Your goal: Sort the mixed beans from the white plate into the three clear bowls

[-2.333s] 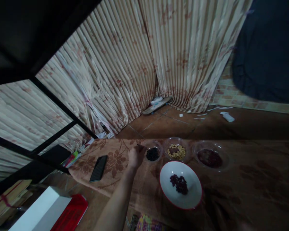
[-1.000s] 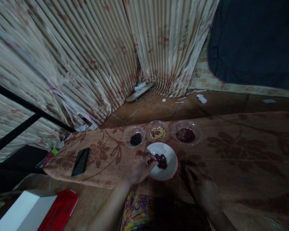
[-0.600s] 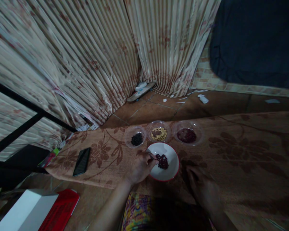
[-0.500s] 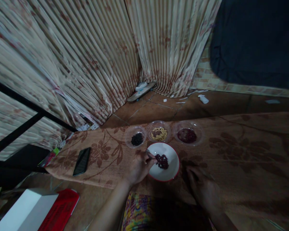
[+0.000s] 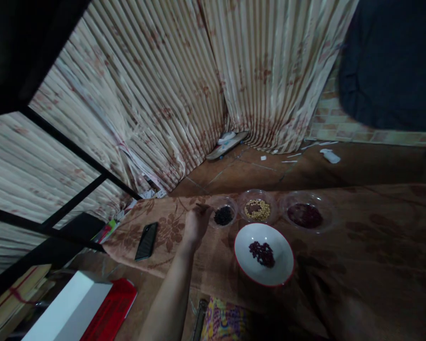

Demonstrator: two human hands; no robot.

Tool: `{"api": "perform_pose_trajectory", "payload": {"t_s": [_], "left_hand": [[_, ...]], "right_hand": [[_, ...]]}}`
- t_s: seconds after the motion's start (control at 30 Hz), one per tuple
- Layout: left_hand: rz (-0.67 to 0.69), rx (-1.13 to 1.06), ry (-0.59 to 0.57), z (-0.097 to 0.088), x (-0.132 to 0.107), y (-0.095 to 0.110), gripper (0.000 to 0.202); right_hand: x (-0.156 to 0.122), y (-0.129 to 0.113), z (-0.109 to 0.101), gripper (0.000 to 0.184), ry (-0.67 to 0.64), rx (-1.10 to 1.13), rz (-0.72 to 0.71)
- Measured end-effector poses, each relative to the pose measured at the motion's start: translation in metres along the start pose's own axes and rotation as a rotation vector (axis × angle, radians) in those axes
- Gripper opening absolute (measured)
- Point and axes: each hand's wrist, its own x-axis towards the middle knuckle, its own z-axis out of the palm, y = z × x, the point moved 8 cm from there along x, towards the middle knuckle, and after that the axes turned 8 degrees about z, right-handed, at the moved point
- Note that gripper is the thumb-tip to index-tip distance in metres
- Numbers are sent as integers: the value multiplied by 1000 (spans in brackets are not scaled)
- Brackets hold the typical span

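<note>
My left hand point(image 5: 197, 224) is closed around a thin dark tool that looks like tweezers point(image 5: 202, 206), at the left rim of a clear bowl point(image 5: 232, 204) of black beans point(image 5: 223, 216). A white bowl with a red rim point(image 5: 244, 271) stands in front of me, with dark red beans point(image 5: 263, 254) in its middle. My right hand point(image 5: 341, 298) is low beside the white bowl, dark and blurred, so its fingers cannot be made out. Behind the white bowl are a clear bowl of yellow beans point(image 5: 258, 210) and another of dark red beans point(image 5: 305, 216).
A phone point(image 5: 146, 241) lies on the patterned brown cloth point(image 5: 369, 265) to the left. Below it are a white box point(image 5: 71, 308) and a red packet point(image 5: 111, 308). Striped curtains point(image 5: 163, 94) hang behind, with a skateboard point(image 5: 227, 146) at their foot.
My left hand has moved from the beans in the white bowl up and left to the black bean bowl. My view has shifted left, and my right hand sits lower and darker.
</note>
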Motion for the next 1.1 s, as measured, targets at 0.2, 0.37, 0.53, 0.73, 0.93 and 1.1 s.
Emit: {"api": "perform_pose_trajectory", "payload": {"t_s": [0.2, 0.37, 0.53, 0.73, 0.93, 1.1], "left_hand": [[-7, 7, -21, 6, -14, -2, 22], [158, -142, -182, 34, -63, 41, 18], [229, -145, -331, 68, -98, 72, 11], [287, -59, -408, 78, -94, 81, 11], [296, -55, -464, 80, -92, 80, 14], [277, -83, -503, 84, -92, 78, 15]], "right_hand": [[-1, 1, 2, 38, -2, 4, 3], [3, -9, -5, 36, -13, 22, 40], [8, -14, -11, 32, -23, 54, 73], [9, -18, -15, 30, -19, 65, 55], [9, -20, -16, 31, 2, 83, 45], [8, -18, -15, 32, -12, 87, 60]]}}
